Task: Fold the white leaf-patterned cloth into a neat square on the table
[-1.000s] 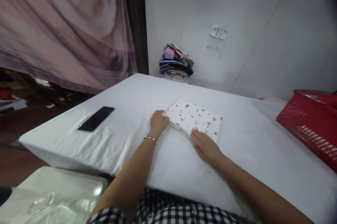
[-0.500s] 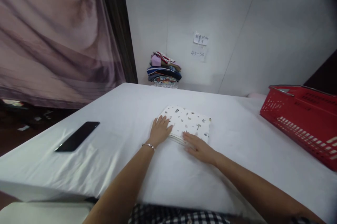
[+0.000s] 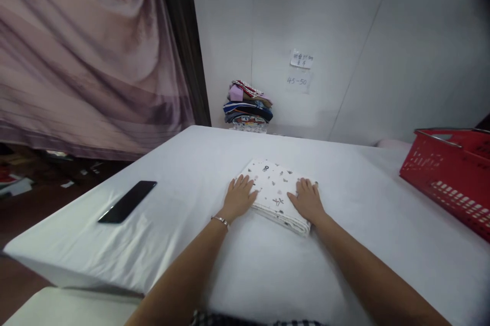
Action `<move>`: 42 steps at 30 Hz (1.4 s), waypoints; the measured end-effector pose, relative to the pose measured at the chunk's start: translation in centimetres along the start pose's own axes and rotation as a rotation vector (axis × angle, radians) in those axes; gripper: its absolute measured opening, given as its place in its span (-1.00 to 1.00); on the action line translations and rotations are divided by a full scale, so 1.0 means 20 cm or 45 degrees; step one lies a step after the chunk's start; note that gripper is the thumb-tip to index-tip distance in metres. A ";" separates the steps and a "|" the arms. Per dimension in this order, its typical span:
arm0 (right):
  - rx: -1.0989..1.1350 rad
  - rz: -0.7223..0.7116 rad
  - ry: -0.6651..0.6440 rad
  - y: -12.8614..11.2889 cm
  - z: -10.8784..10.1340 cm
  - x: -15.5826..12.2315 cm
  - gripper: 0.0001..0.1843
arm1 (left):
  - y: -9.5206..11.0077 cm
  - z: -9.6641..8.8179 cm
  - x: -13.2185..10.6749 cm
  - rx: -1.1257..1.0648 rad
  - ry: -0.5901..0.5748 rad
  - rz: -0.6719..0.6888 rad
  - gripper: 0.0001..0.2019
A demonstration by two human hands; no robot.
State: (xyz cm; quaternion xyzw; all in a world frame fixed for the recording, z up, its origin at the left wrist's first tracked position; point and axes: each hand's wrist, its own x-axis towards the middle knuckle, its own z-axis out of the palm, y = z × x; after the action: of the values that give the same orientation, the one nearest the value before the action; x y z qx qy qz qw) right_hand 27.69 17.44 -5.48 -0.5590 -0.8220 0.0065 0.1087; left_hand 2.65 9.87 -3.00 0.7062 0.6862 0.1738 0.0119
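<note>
A white cloth (image 3: 273, 188) with small dark and grey printed motifs lies folded into a layered rectangle on the table. Its folded layers show along the near edge. My left hand (image 3: 239, 197) rests flat on the cloth's left side, fingers stretched out. On the cloth's right side lies my right hand (image 3: 308, 200), palm down with the fingers spread. A bracelet (image 3: 221, 221) circles my left wrist.
A white-covered table (image 3: 184, 173) carries a black phone (image 3: 128, 201) at left and a red basket (image 3: 447, 178) at right. Several folded clothes (image 3: 248, 106) are stacked beyond the far edge, by a wall with paper notes (image 3: 300, 71). A pinkish curtain (image 3: 84, 60) hangs left.
My right hand has moved from the cloth's near edge to its right side and lies flat there. My left hand stays on the left side. The view has shifted slightly left.
</note>
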 end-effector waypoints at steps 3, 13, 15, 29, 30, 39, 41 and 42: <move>-0.005 -0.015 0.027 0.00 0.00 -0.01 -0.28 | 0.03 -0.06 0.08 -0.043 -0.184 -0.102 -0.53; 0.009 -0.028 0.050 0.00 0.00 -0.02 -0.30 | 0.02 0.07 0.37 -0.005 -0.173 -0.074 -0.36; 0.016 -0.023 0.038 -0.01 0.00 -0.03 -0.30 | -0.01 0.10 0.35 0.042 -0.177 -0.070 -0.33; -0.004 0.080 -0.054 0.02 -0.07 0.17 -0.24 | 0.00 0.11 0.34 0.174 -0.177 -0.061 -0.30; -0.019 0.081 -0.051 0.02 -0.05 0.17 -0.25 | 0.00 0.11 0.34 0.169 -0.180 -0.058 -0.30; 0.004 0.086 -0.045 0.04 -0.03 0.16 -0.24 | 0.01 0.09 0.34 0.123 -0.202 -0.075 -0.30; 0.046 0.088 -0.051 0.05 -0.04 0.17 -0.24 | 0.01 0.09 0.34 0.111 -0.205 -0.080 -0.30; 0.080 0.089 -0.063 0.05 -0.05 0.17 -0.25 | 0.01 0.09 0.34 0.103 -0.210 -0.083 -0.31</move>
State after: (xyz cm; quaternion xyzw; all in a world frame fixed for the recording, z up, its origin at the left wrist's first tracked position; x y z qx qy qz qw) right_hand 27.53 20.90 -4.09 -0.5833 -0.8038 0.0498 0.1057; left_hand 3.38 16.93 -3.05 0.6954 0.7119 0.0868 0.0453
